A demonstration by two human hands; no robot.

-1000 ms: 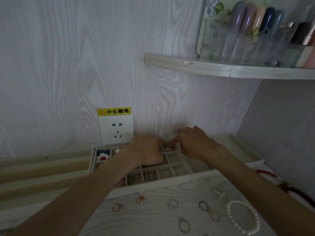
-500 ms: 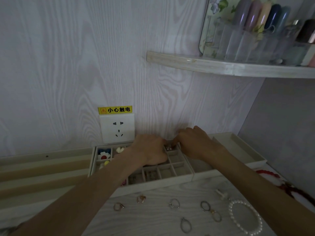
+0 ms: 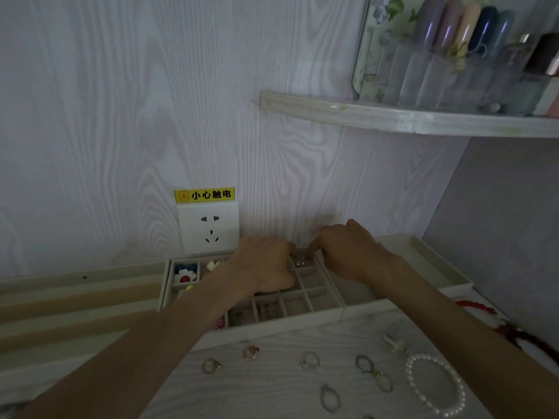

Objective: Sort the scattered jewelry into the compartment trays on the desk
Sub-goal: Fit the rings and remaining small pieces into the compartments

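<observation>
A grid compartment tray (image 3: 278,327) stands against the wall, with flower-shaped pieces (image 3: 185,275) in its left cells. A small silver jewelry piece (image 3: 300,262) sits in a back cell. My left hand (image 3: 263,266) lies over the tray's middle, its curled fingertips beside that piece. My right hand (image 3: 348,252) reaches in from the right, and its index fingertip and curled fingers close on the piece. Loose on the desk in front are several rings (image 3: 310,359), a pearl bracelet (image 3: 435,385) and a small white earring (image 3: 393,341).
A long-slot tray (image 3: 75,297) lies to the left and a shallow tray (image 3: 429,258) to the right. A red bead necklace (image 3: 481,308) lies at the right edge. A wall outlet (image 3: 208,226) is behind the trays, and a shelf (image 3: 393,117) of bottles hangs overhead.
Both hands have stayed at the back cell with only slight finger shifts. The view has moved a little; the jewelry on the desk lies as before.
</observation>
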